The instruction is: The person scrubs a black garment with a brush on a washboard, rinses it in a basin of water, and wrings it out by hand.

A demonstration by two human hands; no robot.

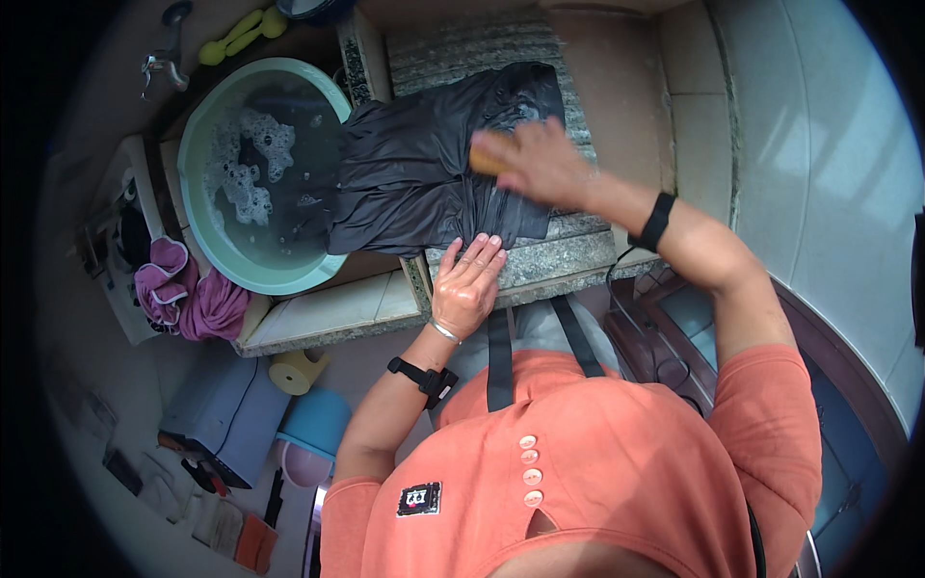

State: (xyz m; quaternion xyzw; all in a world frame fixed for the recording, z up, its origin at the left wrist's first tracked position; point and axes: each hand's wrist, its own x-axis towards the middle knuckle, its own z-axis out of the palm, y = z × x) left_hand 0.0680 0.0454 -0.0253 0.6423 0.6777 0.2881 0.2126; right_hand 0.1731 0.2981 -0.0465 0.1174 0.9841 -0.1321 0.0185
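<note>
A wet dark garment (412, 159) lies spread over a ridged stone washboard (564, 253). Its left end hangs into a pale green basin (189, 173) of soapy water. My right hand (549, 162), blurred, grips a yellow-brown block (485, 153) against the cloth; whether it is a soap bar or a brush I cannot tell. Flat on the garment's near edge rests my left hand (466, 289), its fingers extended and pressing the cloth to the stone. White suds (249, 173) float on the water, and wet sheen shows at the garment's far right corner.
A metal tap (166, 68) juts from the wall at upper left, near a yellow-green plastic item (242, 36). Purple cloth (195, 292) drapes over the ledge left of the basin. Below stand a grey box-shaped appliance (224, 412) and a blue bucket (316, 423). A tiled wall (816, 144) rises at right.
</note>
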